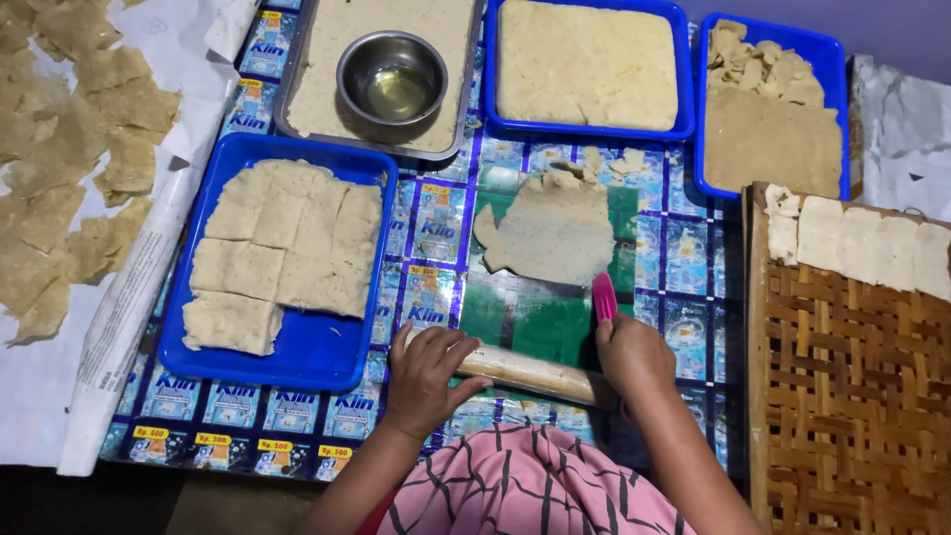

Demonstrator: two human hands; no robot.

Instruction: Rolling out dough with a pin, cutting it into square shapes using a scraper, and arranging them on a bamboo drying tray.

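My left hand (428,372) rests on the left end of a wooden rolling pin (525,373) that lies across the near edge of a green mat (540,322). My right hand (632,354) lies on the pin's right end and also grips a pink-handled tool (604,297) that points away from me. Beyond the hands, a thin ragged sheet of pale dough (551,233) lies flat on the mat, with small scraps (606,161) at its far edge.
A blue tray (307,352) at left holds cut dough squares. Farther off stand a metal tray (297,69) with a steel bowl (392,77) of oil and two more blue trays (684,99) (842,99) of dough. A woven bamboo rack (852,376) with pale squares stands at right. Dried pieces (69,149) lie on paper at left.
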